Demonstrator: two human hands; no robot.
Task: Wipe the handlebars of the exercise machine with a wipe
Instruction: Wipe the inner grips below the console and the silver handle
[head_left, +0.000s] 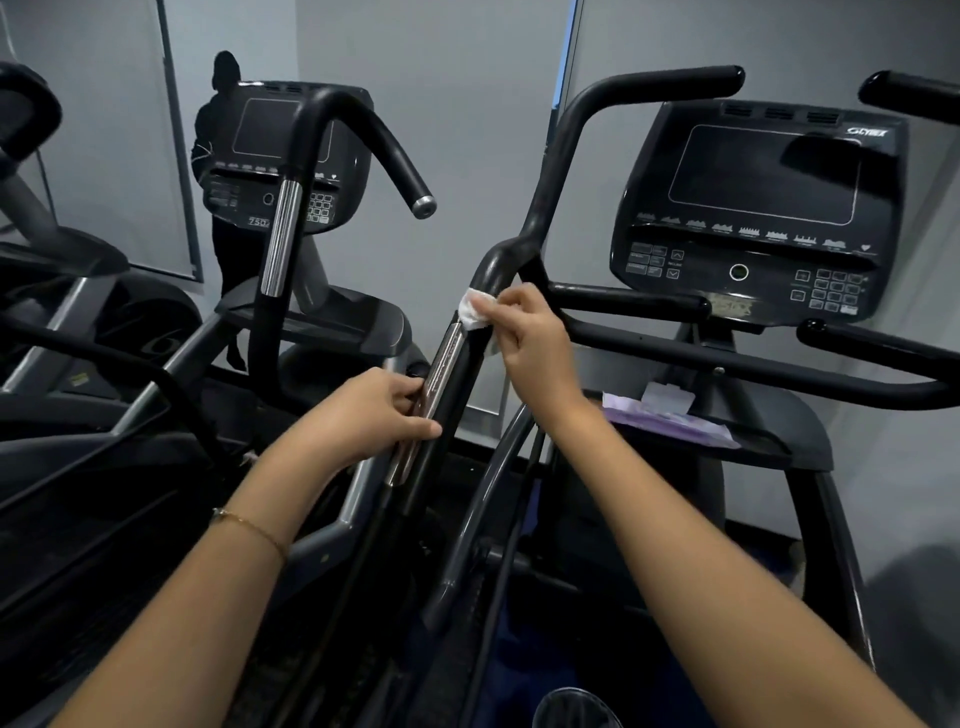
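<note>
A black handlebar (550, 171) with a silver sensor strip rises through the middle of the view on the exercise machine. My right hand (524, 332) pinches a white wipe (475, 310) and presses it against the bar just above the silver strip. Lower down, my left hand (379, 410) grips the same bar around the silver strip, thumb on the near side. The machine's black console (758, 208) stands to the right, its screen dark.
A purple wipes packet (670, 415) lies on the machine's tray at the right. Horizontal black bars (727, 358) run below the console. A second machine with its own handlebar (311, 171) and console stands at the left, by a mirror.
</note>
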